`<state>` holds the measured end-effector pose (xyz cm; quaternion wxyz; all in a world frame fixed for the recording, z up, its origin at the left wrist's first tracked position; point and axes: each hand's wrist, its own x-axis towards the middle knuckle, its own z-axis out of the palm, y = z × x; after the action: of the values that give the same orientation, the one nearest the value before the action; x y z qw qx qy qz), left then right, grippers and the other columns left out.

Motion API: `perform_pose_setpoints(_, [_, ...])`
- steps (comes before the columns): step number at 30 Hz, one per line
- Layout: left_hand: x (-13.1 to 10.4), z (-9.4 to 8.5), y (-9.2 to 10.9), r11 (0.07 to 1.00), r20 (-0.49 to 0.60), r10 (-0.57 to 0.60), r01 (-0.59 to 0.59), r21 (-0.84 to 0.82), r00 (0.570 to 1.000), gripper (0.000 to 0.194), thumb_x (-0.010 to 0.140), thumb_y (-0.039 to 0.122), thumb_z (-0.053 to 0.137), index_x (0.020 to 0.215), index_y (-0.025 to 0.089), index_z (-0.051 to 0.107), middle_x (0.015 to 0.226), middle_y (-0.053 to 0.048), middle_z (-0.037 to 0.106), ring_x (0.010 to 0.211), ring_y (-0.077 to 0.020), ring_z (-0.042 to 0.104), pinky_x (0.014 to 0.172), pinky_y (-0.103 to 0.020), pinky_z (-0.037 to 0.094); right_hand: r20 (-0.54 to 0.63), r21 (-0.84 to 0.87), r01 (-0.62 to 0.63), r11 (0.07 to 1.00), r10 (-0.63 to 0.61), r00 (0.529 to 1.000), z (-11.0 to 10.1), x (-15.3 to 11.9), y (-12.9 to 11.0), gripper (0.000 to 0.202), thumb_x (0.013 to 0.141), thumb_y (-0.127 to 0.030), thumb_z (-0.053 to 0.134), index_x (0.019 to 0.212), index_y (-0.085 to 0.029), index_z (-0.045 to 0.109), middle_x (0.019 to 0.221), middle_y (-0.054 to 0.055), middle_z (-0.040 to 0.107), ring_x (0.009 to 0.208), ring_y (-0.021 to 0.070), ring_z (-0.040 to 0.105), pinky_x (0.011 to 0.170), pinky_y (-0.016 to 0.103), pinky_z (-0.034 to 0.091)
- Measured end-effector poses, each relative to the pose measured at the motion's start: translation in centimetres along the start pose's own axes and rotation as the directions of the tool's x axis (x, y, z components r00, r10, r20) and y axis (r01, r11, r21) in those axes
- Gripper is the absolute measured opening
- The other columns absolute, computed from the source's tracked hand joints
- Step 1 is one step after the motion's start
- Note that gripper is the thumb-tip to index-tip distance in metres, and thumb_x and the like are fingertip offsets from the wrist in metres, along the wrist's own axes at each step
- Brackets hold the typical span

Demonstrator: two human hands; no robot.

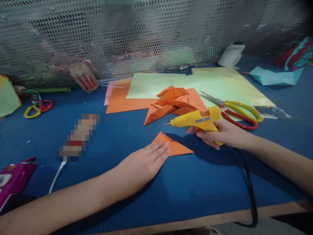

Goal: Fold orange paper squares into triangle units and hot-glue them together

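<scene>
My left hand [148,158] lies flat on a folded orange paper triangle [179,148], fingers stretched out and pressing it against the table. Wrapped round the handle of a yellow hot glue gun [188,119] is my right hand [226,132]. The gun's metal nozzle points left, above and apart from the triangle, and a small orange light glows on its side. Just behind the nozzle sits a pile of folded orange paper pieces [171,101]. Red-and-yellow-handled scissors [241,114] lie beyond my right hand, blades slightly parted.
Pale green sheets [151,85] and orange paper [127,101] lie on the blue table [110,130]. A jar [84,76] leans by the perforated screen [158,36]. Other scissors [36,109] and a purple box [18,178] are left. The gun's black cord [249,182] crosses the table's front edge.
</scene>
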<state>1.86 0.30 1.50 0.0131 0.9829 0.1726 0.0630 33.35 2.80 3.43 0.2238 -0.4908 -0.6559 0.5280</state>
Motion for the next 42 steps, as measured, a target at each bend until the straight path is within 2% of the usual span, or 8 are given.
perform_pose_setpoints(7, [-0.3,-0.4,0.1,1.0,0.152,-0.009,0.008,0.01,0.988,0.06,0.095,0.004,0.046,0.156,0.003,0.048,0.166,-0.021,0.046,0.157,-0.0272,0.043,0.128,-0.042,0.042,-0.044,-0.138,0.097,0.986,-0.104,0.994,2.2,1.4,-2.3,0.042,0.089,-0.061,0.067,0.1,-0.021,0.066,0.069,-0.001,0.059,0.049,0.0135,0.049,0.047,0.03,0.039])
perform_pose_setpoints(12, [-0.3,1.1,0.9,0.994,0.144,-0.067,0.053,0.098,0.987,0.063,0.096,0.002,0.044,0.159,0.001,0.042,0.168,-0.023,0.043,0.16,-0.0286,0.039,0.13,-0.042,0.038,-0.029,-0.246,0.176,0.953,-0.189,0.982,5.3,3.2,-7.0,0.023,0.101,-0.045,0.05,0.101,-0.023,0.057,0.087,0.002,0.062,0.071,0.0164,0.057,0.062,0.03,0.048])
perform_pose_setpoints(17, [-0.2,2.0,2.0,0.964,0.075,-0.134,0.112,0.24,0.988,0.052,0.098,0.002,0.045,0.148,0.005,0.057,0.15,-0.02,0.066,0.143,-0.0281,0.062,0.12,-0.041,0.052,0.091,-0.442,0.127,0.888,-0.097,0.991,9.2,5.5,-10.8,0.025,0.102,-0.035,0.064,0.121,-0.018,0.059,0.104,0.005,0.069,0.083,0.0164,0.065,0.076,0.033,0.058])
perform_pose_setpoints(21, [-0.4,1.3,3.1,0.912,0.002,-0.188,0.174,0.371,0.982,0.052,0.09,-0.005,0.047,0.136,0.003,0.068,0.127,-0.02,0.078,0.12,-0.0302,0.076,0.104,-0.041,0.061,0.038,-0.609,-0.003,0.793,0.033,0.999,12.9,7.4,-12.1,0.041,0.103,-0.042,0.069,0.136,-0.018,0.063,0.134,0.011,0.066,0.112,0.0245,0.069,0.094,0.047,0.062])
perform_pose_setpoints(27, [-1.2,-0.4,5.3,0.857,-0.101,-0.187,0.213,0.469,0.977,0.051,0.08,-0.008,0.043,0.116,-0.003,0.078,0.109,-0.024,0.081,0.104,-0.0319,0.079,0.095,-0.04,0.065,-0.046,-0.759,-0.073,0.647,0.058,0.997,16.1,9.2,-12.1,0.043,0.102,-0.042,0.069,0.138,-0.018,0.063,0.138,0.012,0.065,0.118,0.0264,0.067,0.098,0.049,0.061])
perform_pose_setpoints(30, [-1.4,-1.7,5.8,0.871,-0.144,-0.149,0.199,0.45,0.978,0.044,0.079,-0.007,0.044,0.104,-0.004,0.079,0.099,-0.025,0.081,0.094,-0.0326,0.08,0.087,-0.04,0.065,0.032,-0.795,0.027,0.606,-0.003,0.999,16.0,9.3,-11.6,0.043,0.102,-0.043,0.069,0.137,-0.018,0.063,0.138,0.012,0.065,0.118,0.0264,0.067,0.098,0.05,0.06])
perform_pose_setpoints(34, [-0.6,-2.8,4.8,0.909,-0.228,-0.115,0.195,0.368,0.967,0.033,0.09,-0.001,0.045,0.085,0.011,0.076,0.075,-0.01,0.075,0.068,-0.0236,0.071,0.07,-0.035,0.062,0.086,-0.821,0.138,0.554,-0.118,0.989,14.2,9.0,-10.9,0.041,0.103,-0.044,0.068,0.136,-0.018,0.064,0.135,0.011,0.066,0.114,0.025,0.068,0.096,0.048,0.061])
perform_pose_setpoints(42, [0.0,-2.3,2.3,0.911,-0.24,-0.266,0.325,0.253,0.933,0.033,0.101,0.015,0.051,0.072,0.017,0.066,0.065,-0.005,0.065,0.071,-0.0264,0.068,0.096,-0.051,0.057,0.18,-0.875,0.346,0.339,-0.436,0.882,4.3,11.1,-6.6,0.048,0.099,-0.042,0.073,0.14,-0.02,0.062,0.149,0.013,0.059,0.135,0.0325,0.058,0.111,0.059,0.052])
